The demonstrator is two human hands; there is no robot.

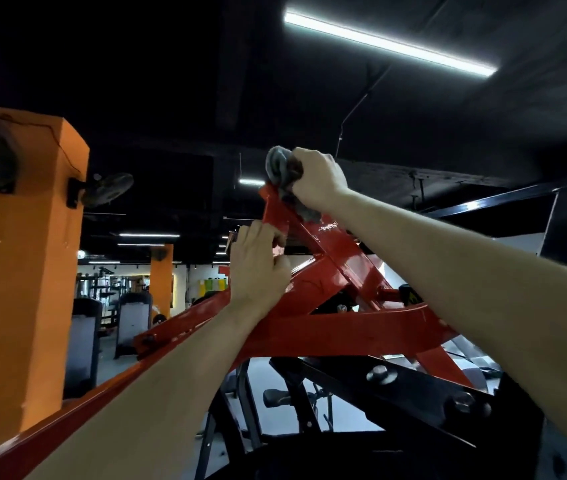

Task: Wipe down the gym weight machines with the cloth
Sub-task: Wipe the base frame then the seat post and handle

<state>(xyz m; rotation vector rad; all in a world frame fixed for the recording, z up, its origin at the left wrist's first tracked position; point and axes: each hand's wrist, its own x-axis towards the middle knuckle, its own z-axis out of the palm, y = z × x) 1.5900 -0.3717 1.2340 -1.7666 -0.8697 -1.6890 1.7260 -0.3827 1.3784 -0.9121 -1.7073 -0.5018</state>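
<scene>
Red machine frame [344, 329] climbs to a peak, grey cloth [277, 164] bunched right on its top end, left hand [258, 268] gripping the beam just below.

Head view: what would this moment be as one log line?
right hand: grips grey cloth at red frame top | left hand: holds frame lower down | stage: wiping

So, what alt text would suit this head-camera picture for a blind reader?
A person's right hand holds a grey cloth against the top of a red machine frame; the left hand grips the frame just below.
</scene>
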